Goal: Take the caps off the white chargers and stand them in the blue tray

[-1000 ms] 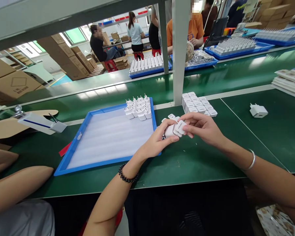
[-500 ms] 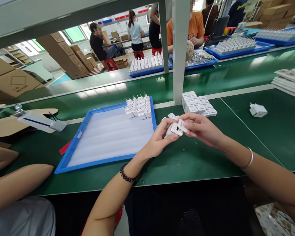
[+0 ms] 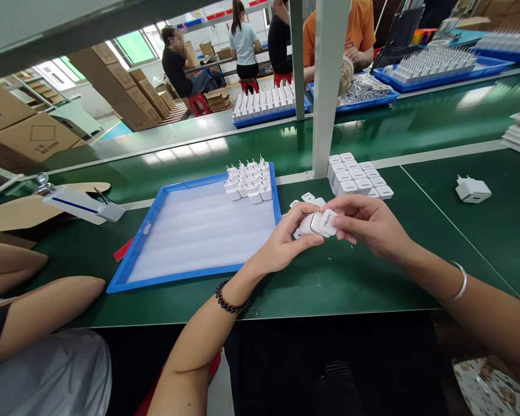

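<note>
My left hand (image 3: 286, 240) is closed around a white charger (image 3: 308, 225), in front of the tray's right side. Between the fingers of my right hand (image 3: 368, 225) is a small white printed piece (image 3: 328, 223), held against the charger's end face. A few similar white pieces (image 3: 307, 197) lie just behind my hands. Stacks of white printed pieces (image 3: 359, 176) stand near the post. The blue-rimmed tray (image 3: 186, 280) lies to the left, with several white chargers (image 3: 249, 180) upright, pins up, in its back right corner.
A single white charger (image 3: 473, 189) lies on the green table at the right. A grey post (image 3: 325, 86) rises behind the table edge. At the left are a white device (image 3: 75, 203) and another person's arms (image 3: 47, 309). Filled blue trays (image 3: 442, 78) and seated people are beyond.
The printed piece has come over the charger's end and now hides its port. The whole view has shifted slightly, so the table and tray appear a bit further right and higher.
</note>
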Demonstrator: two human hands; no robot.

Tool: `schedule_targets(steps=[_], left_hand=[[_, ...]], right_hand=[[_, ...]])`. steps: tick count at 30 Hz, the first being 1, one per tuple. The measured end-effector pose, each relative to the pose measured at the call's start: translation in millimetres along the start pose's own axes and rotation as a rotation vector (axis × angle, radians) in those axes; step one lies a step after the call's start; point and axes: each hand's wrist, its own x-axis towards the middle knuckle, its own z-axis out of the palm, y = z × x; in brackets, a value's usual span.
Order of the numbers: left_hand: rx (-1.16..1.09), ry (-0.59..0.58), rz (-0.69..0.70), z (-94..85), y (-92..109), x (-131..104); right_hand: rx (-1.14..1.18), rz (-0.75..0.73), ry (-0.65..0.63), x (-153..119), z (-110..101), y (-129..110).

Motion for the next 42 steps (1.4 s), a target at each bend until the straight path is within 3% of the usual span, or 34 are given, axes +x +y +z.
schedule_targets(steps=[14,28,42], left_hand=[[0.053,0.013,0.015,2.8,4,0],[0.147,0.047,0.044,6.6,11,-1],[0.222,0.036,0.056,5.9,10,-2]], right_hand=[[-0.079,0.031,0.039,-1,3,-1],[-0.085,0.007,0.066,-2,2,3],[-0.232,-0.056,0.066,-3,5,-5]])
